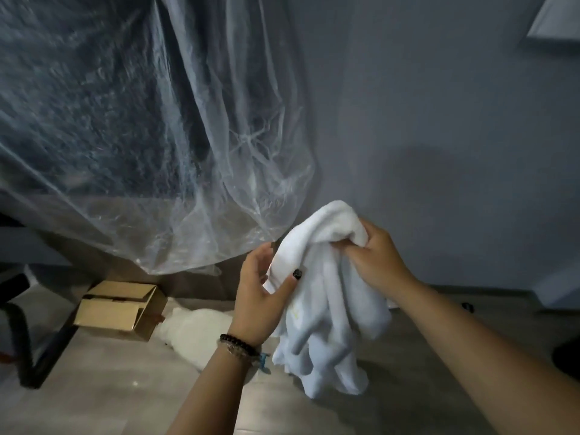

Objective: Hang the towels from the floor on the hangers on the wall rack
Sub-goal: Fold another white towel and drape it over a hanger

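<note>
White towel [326, 296] bunched in right hand [376, 255], edge pinched by left hand [260, 293]. Below left hand, second towel [194, 328] on pale wood floor [94, 397]; cardboard box [119, 309] beyond, plastic sheeting [141, 120] above, grey wall [439, 120] behind.

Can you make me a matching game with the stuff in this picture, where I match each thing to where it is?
Things:
1. white towel
2. cardboard box
3. clear plastic sheet
4. beaded bracelet

Places:
A. hanging down on the left, in front of the wall
B. on the left wrist
C. held up in both hands
D. lying open on the floor, under the plastic

Right pairs: 1-C, 2-D, 3-A, 4-B.

The right hand bunches the towel's top, and the left hand pinches its edge.
</note>
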{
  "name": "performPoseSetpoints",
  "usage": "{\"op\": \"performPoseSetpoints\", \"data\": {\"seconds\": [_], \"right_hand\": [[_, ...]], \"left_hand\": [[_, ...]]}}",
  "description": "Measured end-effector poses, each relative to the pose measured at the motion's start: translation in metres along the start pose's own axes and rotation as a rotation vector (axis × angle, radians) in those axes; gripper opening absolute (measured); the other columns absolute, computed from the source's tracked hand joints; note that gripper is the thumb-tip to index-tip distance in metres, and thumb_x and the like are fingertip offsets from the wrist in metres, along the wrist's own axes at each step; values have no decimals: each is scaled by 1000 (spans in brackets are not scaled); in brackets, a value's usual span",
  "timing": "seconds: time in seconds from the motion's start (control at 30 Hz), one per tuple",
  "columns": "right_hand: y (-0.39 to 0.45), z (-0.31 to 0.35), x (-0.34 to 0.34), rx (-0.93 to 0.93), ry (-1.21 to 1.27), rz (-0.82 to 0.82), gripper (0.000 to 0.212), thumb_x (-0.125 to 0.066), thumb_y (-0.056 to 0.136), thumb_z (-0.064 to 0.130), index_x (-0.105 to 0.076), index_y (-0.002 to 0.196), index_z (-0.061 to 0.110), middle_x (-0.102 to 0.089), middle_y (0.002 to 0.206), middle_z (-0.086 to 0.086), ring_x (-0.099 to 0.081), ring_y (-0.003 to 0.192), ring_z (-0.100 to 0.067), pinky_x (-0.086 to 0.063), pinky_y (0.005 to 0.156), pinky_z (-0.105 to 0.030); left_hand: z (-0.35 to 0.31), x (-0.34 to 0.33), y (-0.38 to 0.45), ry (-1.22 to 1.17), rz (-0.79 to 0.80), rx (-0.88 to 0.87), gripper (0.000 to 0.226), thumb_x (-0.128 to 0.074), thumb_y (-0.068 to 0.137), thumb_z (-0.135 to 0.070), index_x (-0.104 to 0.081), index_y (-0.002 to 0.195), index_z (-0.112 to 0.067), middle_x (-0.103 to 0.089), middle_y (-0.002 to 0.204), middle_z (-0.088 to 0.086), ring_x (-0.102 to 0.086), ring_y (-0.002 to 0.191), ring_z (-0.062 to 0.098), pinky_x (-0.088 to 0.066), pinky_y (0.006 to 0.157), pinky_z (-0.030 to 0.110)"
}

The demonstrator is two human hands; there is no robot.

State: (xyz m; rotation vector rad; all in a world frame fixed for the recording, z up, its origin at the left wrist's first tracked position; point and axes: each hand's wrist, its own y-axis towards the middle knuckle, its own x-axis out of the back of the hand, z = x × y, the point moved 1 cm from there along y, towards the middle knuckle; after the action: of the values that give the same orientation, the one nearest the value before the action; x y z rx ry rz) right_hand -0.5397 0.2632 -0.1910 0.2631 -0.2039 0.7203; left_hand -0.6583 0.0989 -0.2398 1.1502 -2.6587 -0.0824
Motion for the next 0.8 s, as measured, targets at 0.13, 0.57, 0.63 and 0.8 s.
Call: {"op": "performPoseSetpoints", "data": {"seconds": [0.13,0.57,0.63,0.8], "right_hand": [[1,38,41,23,61,-124,11,-67,86,14,-69,89,24,-73,86,6,-67,79,-1,-52,65,-13],[6,35,198,-21,63,-284,19,-69,78,37,-69,84,18,-74,82,5,-69,77,-11,-55,70,-33],[-1,16,214,-57,60,-282,9,-67,82,27,-69,82,19,-73,80,5,-69,78,-12,-55,72,-35],[-7,-8,235,-98,-6,-230,7,-63,83,24,-66,76,21,-68,71,10,-64,73,-14,-49,67,-32]], "left_hand": [[13,-16,-8,67,-97,335,79,-72,85,-28,-26,148,-11,-30,153,8,-34,138,22,-32,113,43],[-77,-176,-10,-861,183,724,39,-63,85,-27,-62,119,-7,-58,97,13,-56,87,26,-46,84,39],[-89,-202,-13,-880,247,706,29,-59,83,-18,-65,109,-5,-63,90,12,-60,83,26,-48,79,36],[-117,-240,-18,-816,187,668,14,-57,87,-18,-70,86,-13,-66,81,11,-64,75,27,-48,75,37]]}}
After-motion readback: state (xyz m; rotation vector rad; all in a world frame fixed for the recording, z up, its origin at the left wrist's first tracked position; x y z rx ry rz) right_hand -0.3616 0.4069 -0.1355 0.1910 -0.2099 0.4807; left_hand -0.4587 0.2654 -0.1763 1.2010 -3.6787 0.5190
